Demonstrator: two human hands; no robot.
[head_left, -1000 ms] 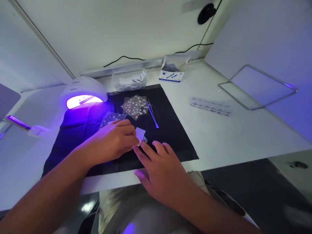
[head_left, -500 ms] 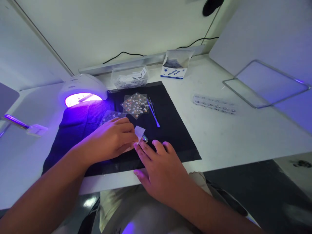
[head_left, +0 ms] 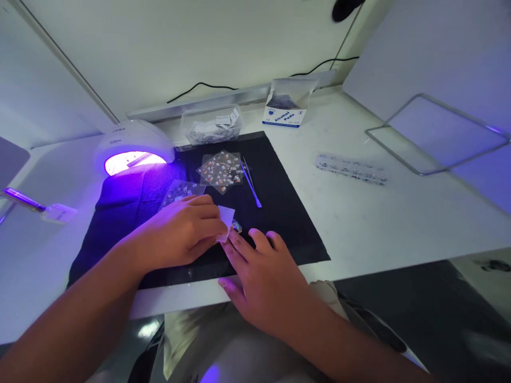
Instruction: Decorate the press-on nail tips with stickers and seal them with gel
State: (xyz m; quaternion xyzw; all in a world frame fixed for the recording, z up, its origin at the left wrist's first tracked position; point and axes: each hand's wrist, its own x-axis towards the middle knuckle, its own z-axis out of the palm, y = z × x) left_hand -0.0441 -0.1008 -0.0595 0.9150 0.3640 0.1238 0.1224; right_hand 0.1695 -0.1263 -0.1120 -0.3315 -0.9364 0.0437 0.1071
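My left hand (head_left: 190, 230) is closed, pinching a small white wipe (head_left: 227, 218) between thumb and fingers. The wipe meets the outstretched fingertips of my right hand (head_left: 266, 271), which lies with its fingers apart over the front of a black mat (head_left: 285, 223). Just beyond those fingertips a small shiny piece (head_left: 237, 226) shows, too small and partly hidden to name. Tweezers (head_left: 250, 183) lie on the mat past my hands. Near them are overlapping clear sticker sheets (head_left: 221, 170) with coloured patterns. Another clear sheet (head_left: 179, 192) is partly covered by my left hand.
A lit nail lamp (head_left: 136, 141) stands at the back left. Behind the mat are a clear tub of white packets (head_left: 211, 126) and an open alcohol pads box (head_left: 284, 113). A clear strip case (head_left: 349, 169) and a metal wire frame (head_left: 419, 173) are to the right.
The wipe has shifted slightly left and down against the right fingertips, with its lower part now showing more. The right hand stays in nearly the same place.
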